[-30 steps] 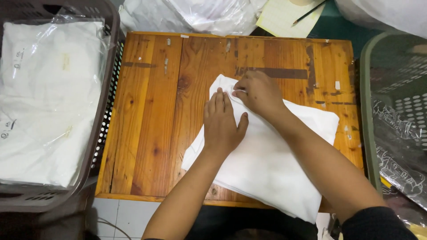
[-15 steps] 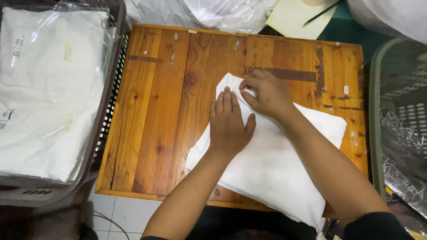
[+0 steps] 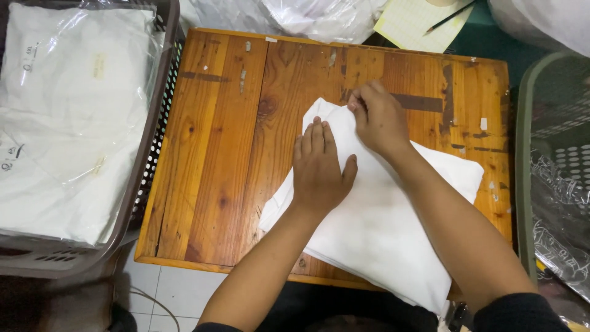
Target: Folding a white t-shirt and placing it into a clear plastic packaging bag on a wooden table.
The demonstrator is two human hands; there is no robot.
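Centrally, both hands: left hand (image 3: 318, 171), right hand (image 3: 378, 118) on white cloth (image 3: 381, 240).

A folded white cloth garment (image 3: 381, 227) lies flat and skewed, its far corner pinched in the right grip, its middle pressed under the left.

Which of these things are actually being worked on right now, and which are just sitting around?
In hand:
- white folded cloth, pressed flat by the left hand, its far corner pinched by the right hand
- wooden table under it

Lying about:
- brown basket of bagged white cloth
- yellow notepad and pencil
- green basket
- plastic bags
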